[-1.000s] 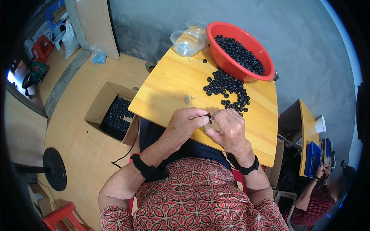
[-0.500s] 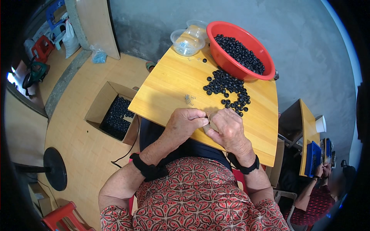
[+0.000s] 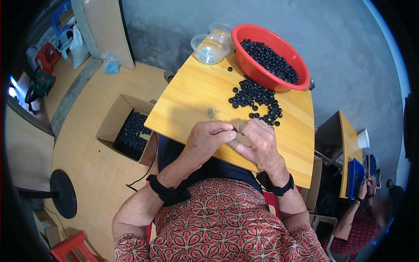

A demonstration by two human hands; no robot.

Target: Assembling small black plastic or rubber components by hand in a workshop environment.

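My left hand (image 3: 210, 139) and my right hand (image 3: 258, 142) meet over the near edge of the yellow wooden table (image 3: 183, 96). Thumb and forefinger of the left are pinched on a small dark piece, mostly hidden by the fingertips. The right hand's fingers curl closed right beside it; what they grip is hidden. Just beyond the hands lies a small pile of tiny silvery pieces (image 3: 213, 113). Farther right, small black ring-like parts (image 3: 257, 94) are spread loose on the wood, some close to my right hand.
A red basin (image 3: 301, 56) full of black parts stands at the back, beside clear plastic tubs (image 3: 210, 50). On the floor at left is a cardboard box (image 3: 111, 118) holding more black parts. Another person (image 3: 355, 227) works at right by a blue tray (image 3: 354, 177).
The fingers of my right hand have shifted slightly against the left fingertips. My left hand keeps its pinch, and the whole view has moved a little.
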